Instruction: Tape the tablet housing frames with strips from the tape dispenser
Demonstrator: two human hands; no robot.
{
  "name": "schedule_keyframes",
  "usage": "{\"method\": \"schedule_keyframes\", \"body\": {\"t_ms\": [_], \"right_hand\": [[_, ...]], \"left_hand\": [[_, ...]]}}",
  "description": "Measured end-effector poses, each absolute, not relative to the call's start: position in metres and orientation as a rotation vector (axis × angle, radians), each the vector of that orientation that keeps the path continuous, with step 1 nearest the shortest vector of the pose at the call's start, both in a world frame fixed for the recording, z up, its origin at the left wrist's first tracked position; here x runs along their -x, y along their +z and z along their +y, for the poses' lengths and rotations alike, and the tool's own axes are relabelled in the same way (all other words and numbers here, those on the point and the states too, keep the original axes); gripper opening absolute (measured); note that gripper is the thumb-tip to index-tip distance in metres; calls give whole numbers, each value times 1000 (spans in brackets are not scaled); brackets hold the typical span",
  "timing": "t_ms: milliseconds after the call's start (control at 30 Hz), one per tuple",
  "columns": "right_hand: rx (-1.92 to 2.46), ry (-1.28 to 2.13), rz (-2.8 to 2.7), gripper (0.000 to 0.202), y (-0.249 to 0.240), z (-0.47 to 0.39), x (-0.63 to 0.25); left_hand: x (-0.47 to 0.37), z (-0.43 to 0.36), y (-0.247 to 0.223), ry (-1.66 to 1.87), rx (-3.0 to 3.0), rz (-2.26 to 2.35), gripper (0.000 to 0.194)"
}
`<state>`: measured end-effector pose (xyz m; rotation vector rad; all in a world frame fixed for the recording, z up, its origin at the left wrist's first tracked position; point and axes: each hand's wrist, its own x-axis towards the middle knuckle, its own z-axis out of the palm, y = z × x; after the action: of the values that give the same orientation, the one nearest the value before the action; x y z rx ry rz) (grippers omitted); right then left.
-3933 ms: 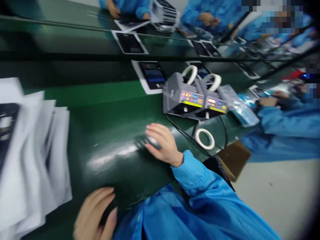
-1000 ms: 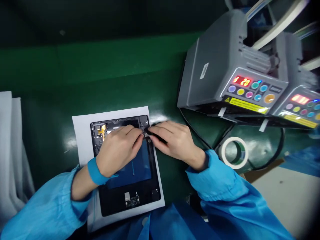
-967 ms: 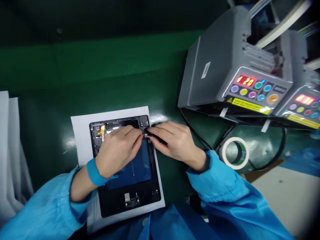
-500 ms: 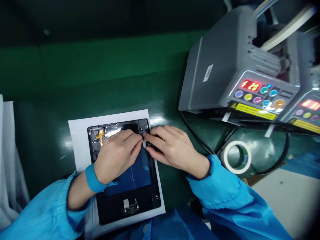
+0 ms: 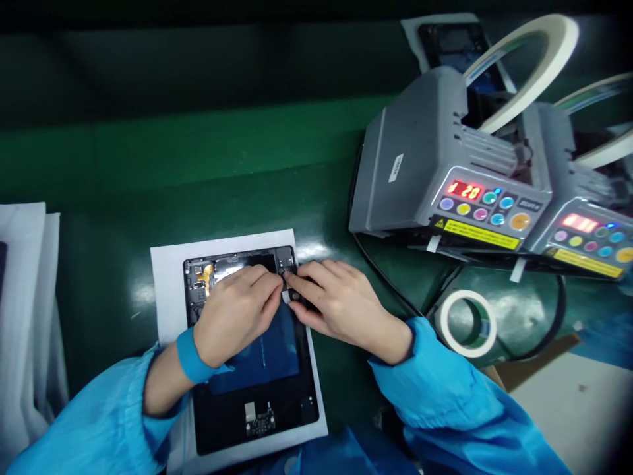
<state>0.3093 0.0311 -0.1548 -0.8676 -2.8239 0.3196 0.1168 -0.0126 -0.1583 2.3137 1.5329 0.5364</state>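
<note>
An opened tablet (image 5: 257, 409) lies on a white foam sheet (image 5: 168, 290), its dark frame, blue battery area and small circuit boards exposed. My left hand (image 5: 240, 310), with a blue band (image 5: 192, 356) round the wrist, reaches over the tablet's upper part. Its thumb and index finger are pinched together; whatever is between them is too small to name. My right hand (image 5: 341, 300) comes in from the right, fingertips down on the tablet's upper right corner. Its thumb and index finger stand apart, beside a small white tab (image 5: 285, 296). Nothing shows held in it.
Two grey tape dispensers (image 5: 395, 171) with lit displays and large tape rings stand at the right. A white tape roll (image 5: 467, 323) lies below them near a black cable. White foam sheets (image 5: 30, 297) are stacked at the left. Another opened tablet (image 5: 455, 46) lies at the back.
The view has shifted, bringing more of the dispensers and the tablet at the back into sight. Both hands stay at the same corner of the tablet, with hardly any change in finger pose.
</note>
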Motion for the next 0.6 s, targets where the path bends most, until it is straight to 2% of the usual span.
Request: {"method": "schedule_keyframes", "body": {"t_ms": [200, 600], "right_hand": [[872, 312, -2852, 39, -153, 32, -306], [831, 289, -2803, 31, -153, 31, -305]], "left_hand": [[-116, -14, -159, 482, -2323, 1548, 17], [-116, -16, -157, 456, -2354, 1547, 17]]}}
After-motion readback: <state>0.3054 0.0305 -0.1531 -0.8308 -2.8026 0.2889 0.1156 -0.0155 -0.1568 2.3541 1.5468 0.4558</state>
